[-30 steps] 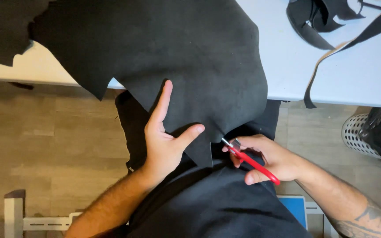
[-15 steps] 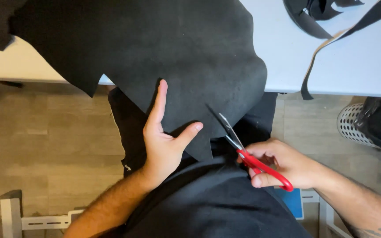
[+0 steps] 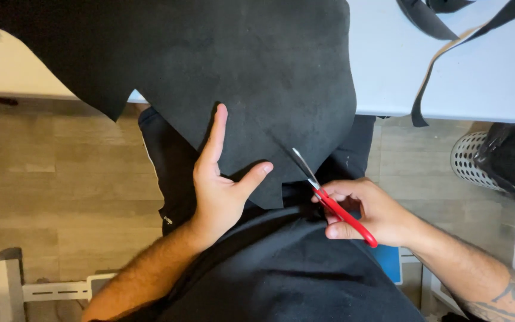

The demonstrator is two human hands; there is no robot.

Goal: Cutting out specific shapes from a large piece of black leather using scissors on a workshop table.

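A pale, smooth tabletop (image 3: 448, 71) spans the top of the frame above a grey wood-plank floor (image 3: 49, 179). Draped over the table's near edge toward centre frame hangs a large sheet of black, felt-like fabric (image 3: 257, 71) with a matte, slightly fuzzy surface and a jagged cut lower edge. Narrow black fabric offcuts (image 3: 442, 53) lie curled at upper right, one strip trailing over the table edge. A white perforated bin (image 3: 472, 158) stands at right, and a white metal frame (image 3: 13, 286) at lower left. The left hand (image 3: 222, 185) lies flat against the sheet's lower part, forefinger straight, thumb spread wide. The right hand (image 3: 371, 211) is closed around the handles of red-handled scissors (image 3: 329, 200), whose blades point up-left and meet the fabric's lower edge.
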